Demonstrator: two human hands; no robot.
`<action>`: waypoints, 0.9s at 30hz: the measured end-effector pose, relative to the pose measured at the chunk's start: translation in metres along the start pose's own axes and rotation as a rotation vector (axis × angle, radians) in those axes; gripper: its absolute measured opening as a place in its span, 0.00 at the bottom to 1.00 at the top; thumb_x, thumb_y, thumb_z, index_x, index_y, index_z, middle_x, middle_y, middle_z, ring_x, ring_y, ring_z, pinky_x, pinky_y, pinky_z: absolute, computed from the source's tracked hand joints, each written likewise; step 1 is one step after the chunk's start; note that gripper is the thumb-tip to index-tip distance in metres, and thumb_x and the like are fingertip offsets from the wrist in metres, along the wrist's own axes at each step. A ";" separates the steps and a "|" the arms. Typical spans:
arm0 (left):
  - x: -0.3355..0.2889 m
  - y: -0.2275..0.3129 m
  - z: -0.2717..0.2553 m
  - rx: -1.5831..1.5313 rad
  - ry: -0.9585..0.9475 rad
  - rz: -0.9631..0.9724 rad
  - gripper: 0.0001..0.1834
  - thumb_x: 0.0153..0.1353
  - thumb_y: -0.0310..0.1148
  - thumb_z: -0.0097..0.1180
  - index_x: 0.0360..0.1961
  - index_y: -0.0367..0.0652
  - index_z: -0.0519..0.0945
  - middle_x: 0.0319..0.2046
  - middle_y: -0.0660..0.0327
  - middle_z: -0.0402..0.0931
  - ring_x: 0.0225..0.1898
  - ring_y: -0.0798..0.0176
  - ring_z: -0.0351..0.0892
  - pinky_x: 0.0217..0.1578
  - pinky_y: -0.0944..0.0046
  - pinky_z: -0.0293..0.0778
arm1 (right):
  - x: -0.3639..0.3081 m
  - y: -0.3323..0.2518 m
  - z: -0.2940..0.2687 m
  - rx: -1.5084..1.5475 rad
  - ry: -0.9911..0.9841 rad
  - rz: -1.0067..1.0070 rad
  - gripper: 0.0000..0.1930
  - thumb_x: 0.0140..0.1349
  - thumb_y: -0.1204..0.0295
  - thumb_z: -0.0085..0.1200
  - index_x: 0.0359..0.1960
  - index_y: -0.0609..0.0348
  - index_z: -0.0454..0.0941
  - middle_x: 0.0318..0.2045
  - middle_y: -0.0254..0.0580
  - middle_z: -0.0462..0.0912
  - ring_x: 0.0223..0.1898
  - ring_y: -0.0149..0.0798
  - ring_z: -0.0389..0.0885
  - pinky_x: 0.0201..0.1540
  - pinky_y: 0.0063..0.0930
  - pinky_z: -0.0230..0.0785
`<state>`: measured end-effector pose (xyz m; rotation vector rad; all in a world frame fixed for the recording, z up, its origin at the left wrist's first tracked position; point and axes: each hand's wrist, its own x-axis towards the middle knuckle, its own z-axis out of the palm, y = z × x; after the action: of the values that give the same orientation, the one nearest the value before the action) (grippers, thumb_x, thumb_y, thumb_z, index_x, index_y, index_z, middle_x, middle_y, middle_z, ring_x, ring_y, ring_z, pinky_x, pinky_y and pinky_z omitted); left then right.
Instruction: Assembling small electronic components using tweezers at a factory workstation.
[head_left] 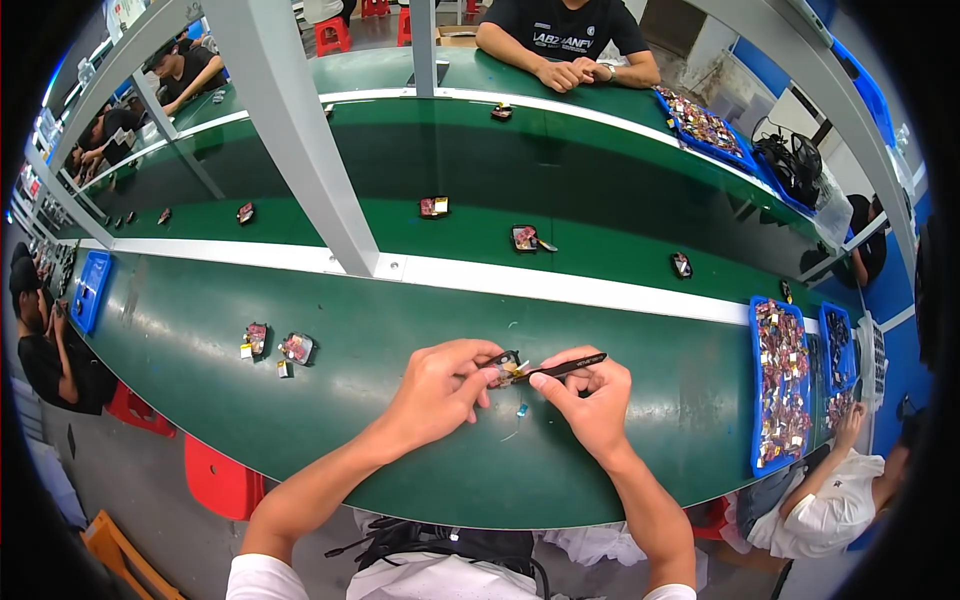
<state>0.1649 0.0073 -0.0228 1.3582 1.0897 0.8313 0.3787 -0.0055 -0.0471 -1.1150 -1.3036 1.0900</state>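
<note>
Head view: the left hand (440, 390) pinches a small black-edged electronic unit (509, 360) just above the table (670, 390), while the right hand (592, 400) holds black tweezers (572, 367) against it. This piece seems unfinished; two similar units (297, 348) lie leftward, whether done or waiting I cannot tell.

black T-shirt (562, 30) | chest | white lettering: large line, smaller print below

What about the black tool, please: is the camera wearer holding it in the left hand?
No, the black tool is in the right hand, while the left hand holds a small part.
</note>
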 end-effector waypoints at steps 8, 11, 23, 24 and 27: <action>0.001 -0.007 0.001 0.314 0.065 0.309 0.11 0.65 0.20 0.60 0.48 0.32 0.84 0.34 0.56 0.82 0.23 0.69 0.81 0.22 0.69 0.73 | 0.002 0.003 -0.004 0.170 -0.016 0.144 0.07 0.58 0.84 0.67 0.37 0.67 0.83 0.30 0.36 0.87 0.21 0.12 0.66 0.21 0.10 0.54; 0.002 -0.008 0.003 0.291 0.072 0.320 0.11 0.65 0.20 0.60 0.48 0.32 0.84 0.33 0.56 0.82 0.23 0.69 0.81 0.22 0.69 0.74 | 0.003 0.001 -0.004 0.191 -0.013 0.176 0.07 0.58 0.85 0.67 0.37 0.68 0.83 0.30 0.37 0.86 0.22 0.12 0.68 0.22 0.10 0.56; 0.000 -0.006 0.005 0.133 0.001 0.130 0.12 0.71 0.22 0.54 0.52 0.30 0.82 0.35 0.56 0.78 0.25 0.66 0.83 0.19 0.70 0.77 | 0.002 -0.002 -0.007 0.140 -0.047 0.138 0.07 0.57 0.84 0.68 0.36 0.67 0.83 0.25 0.30 0.82 0.19 0.12 0.63 0.21 0.11 0.52; 0.000 -0.008 0.004 0.134 0.003 0.132 0.12 0.71 0.22 0.54 0.52 0.30 0.82 0.35 0.56 0.78 0.25 0.66 0.83 0.19 0.70 0.77 | 0.000 -0.003 -0.006 0.139 -0.056 0.104 0.07 0.57 0.84 0.68 0.36 0.67 0.83 0.24 0.28 0.81 0.19 0.12 0.62 0.20 0.12 0.50; 0.002 -0.013 0.001 -0.085 -0.046 0.028 0.15 0.74 0.25 0.49 0.55 0.27 0.79 0.39 0.55 0.76 0.27 0.64 0.85 0.18 0.69 0.79 | -0.003 -0.003 0.000 0.070 0.005 -0.022 0.06 0.57 0.84 0.68 0.35 0.66 0.84 0.22 0.26 0.79 0.18 0.12 0.62 0.20 0.13 0.48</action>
<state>0.1651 0.0083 -0.0357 1.3175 0.9907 0.8532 0.3783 -0.0091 -0.0449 -1.0481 -1.2615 1.1080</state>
